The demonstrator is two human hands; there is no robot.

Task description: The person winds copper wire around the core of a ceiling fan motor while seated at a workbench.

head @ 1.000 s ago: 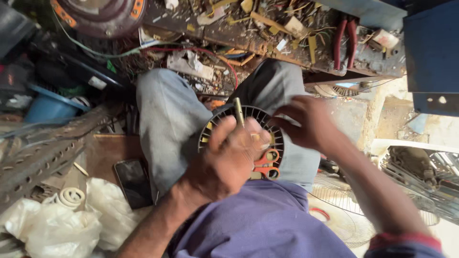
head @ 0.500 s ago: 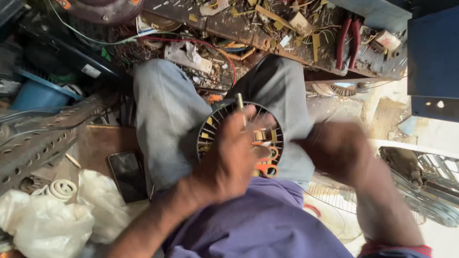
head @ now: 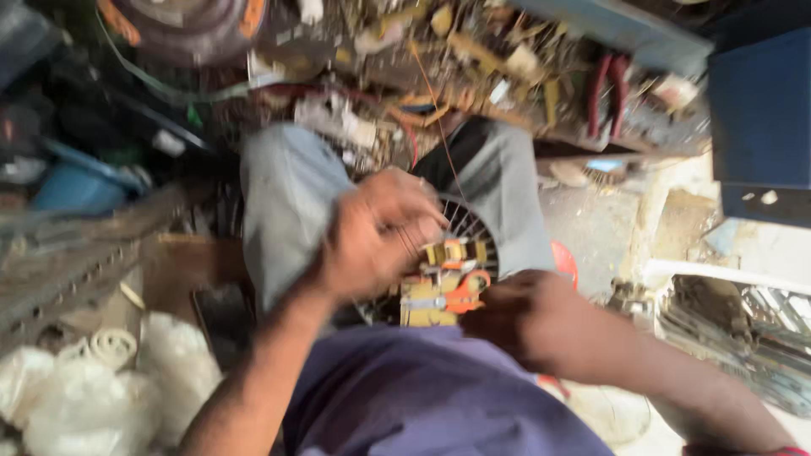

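A round slotted motor stator [head: 473,232] with yellow and orange windings lies on my lap between my grey trouser knees. My left hand [head: 376,232] lies over its left rim, fingers curled on it. My right hand [head: 532,321] is at the stator's lower right edge with fingers curled; motion blur hides whether it holds anything. Orange-handled scissors [head: 460,295] lie in the stator's middle. A thin copper wire [head: 435,110] runs up from the stator toward the cluttered bench.
A littered workbench [head: 473,59] with red-handled pliers [head: 604,89] is ahead. A dark blue box [head: 760,110] stands at the right. White plastic bags [head: 93,397] and a blue tub [head: 76,186] are on the left, metal rails [head: 51,270] beside them.
My right hand swung away to the right, then came back down to the stator's lower right edge. My left hand shifted up to the left rim, uncovering the scissors. The view has tilted.
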